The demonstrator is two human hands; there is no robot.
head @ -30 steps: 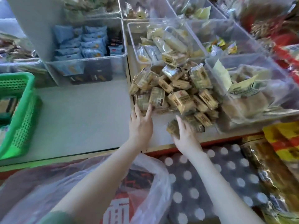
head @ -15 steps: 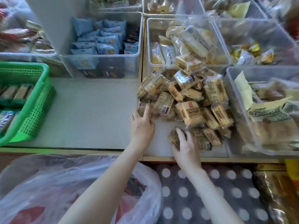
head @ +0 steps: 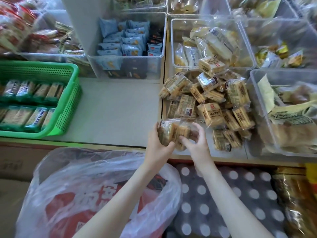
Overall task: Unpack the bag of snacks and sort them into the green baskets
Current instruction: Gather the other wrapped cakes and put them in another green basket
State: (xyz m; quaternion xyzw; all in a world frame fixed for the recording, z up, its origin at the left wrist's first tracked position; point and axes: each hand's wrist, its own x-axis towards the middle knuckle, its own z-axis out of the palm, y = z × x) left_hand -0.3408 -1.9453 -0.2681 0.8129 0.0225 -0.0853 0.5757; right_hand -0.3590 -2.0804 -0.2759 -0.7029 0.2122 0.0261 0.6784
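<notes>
A heap of tan wrapped biscuit packs (head: 211, 102) lies on the grey shelf, right of centre. My left hand (head: 158, 143) and my right hand (head: 195, 142) together hold a few of these biscuit packs (head: 173, 133) just in front of the heap, near the shelf's front edge. Fingers of both hands curl round the bundle. A green basket (head: 68, 103) stands at the left with rows of green-wrapped packs in it. The clear plastic bag (head: 96, 191) with red print lies open below my arms.
Clear bins line the back: one with blue packets (head: 127, 40), one with pale wrapped cakes (head: 211, 42), and one at the right (head: 283, 109) with paper-wrapped goods. Bare grey shelf (head: 116, 110) lies between basket and heap. A dotted grey cloth (head: 223, 194) lies under my right arm.
Both hands have come off the heap's front edge and met, lifting a bundle of biscuit packs between them. The view has shifted left, showing more of the green basket.
</notes>
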